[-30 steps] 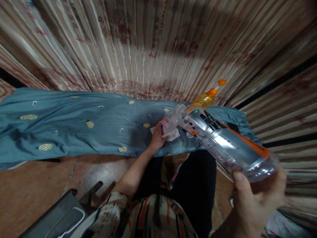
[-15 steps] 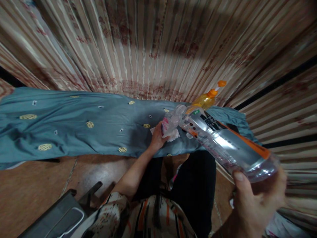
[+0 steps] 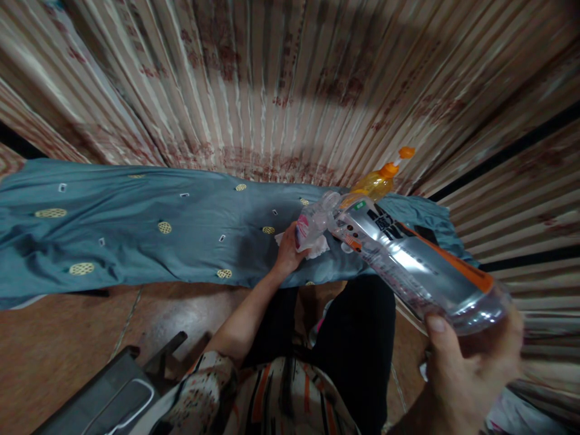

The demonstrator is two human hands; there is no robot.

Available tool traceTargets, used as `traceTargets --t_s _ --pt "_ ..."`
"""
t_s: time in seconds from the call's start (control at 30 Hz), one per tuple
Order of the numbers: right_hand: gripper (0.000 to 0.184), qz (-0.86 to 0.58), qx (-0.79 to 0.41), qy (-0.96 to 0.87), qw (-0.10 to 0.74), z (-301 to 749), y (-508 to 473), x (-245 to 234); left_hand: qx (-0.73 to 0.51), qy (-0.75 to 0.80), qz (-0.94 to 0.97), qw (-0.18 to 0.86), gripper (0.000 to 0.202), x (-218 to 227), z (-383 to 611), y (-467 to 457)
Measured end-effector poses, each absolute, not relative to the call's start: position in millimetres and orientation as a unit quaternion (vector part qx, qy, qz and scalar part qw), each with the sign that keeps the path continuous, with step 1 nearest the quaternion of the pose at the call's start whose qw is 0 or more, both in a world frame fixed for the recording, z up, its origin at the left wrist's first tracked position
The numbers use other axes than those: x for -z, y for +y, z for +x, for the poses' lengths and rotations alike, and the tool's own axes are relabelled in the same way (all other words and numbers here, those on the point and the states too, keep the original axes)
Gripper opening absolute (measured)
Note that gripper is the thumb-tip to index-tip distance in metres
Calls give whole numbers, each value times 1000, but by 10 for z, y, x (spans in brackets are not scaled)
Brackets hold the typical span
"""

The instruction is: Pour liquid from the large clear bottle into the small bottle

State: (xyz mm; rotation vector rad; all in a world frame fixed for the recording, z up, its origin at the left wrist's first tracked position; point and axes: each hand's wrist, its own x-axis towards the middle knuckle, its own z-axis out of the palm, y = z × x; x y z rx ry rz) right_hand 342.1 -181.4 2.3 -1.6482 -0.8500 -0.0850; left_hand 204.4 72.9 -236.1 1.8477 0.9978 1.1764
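Note:
My right hand [image 3: 475,356] is closed round the base of a clear plastic bottle [image 3: 421,260] with a silver, black and orange label. The bottle tilts down to the left, its neck at the mouth of a smaller clear bottle [image 3: 312,220]. Around that smaller bottle, marked with a pink label, my left hand [image 3: 290,251] is wrapped. A crumpled white tissue [image 3: 319,246] lies beneath it on the blue-green cloth [image 3: 199,208]. Whether liquid passes between the two bottles I cannot tell.
Behind the large bottle stands a yellow bottle [image 3: 374,184] with an orange pump top [image 3: 388,170]. A dark flat object [image 3: 426,233] lies at the cloth's right end. Patterned curtains [image 3: 254,90] hang behind and to the right. A grey stool or chair [image 3: 104,393] stands lower left.

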Motion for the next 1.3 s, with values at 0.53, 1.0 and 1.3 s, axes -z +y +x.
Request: traceTargets --t_s 0.53,1.0,1.3 --pt "111 -703 37 -359 613 3414 -1797 -2 -463 382 715 358 99 2370 2050 738" --pt "111 -698 36 -365 615 3412 -1805 -2 -467 384 711 360 99 2366 2044 736" --pt "109 -699 33 -361 617 3424 -1799 -5 -460 394 714 351 97 2373 2048 729"
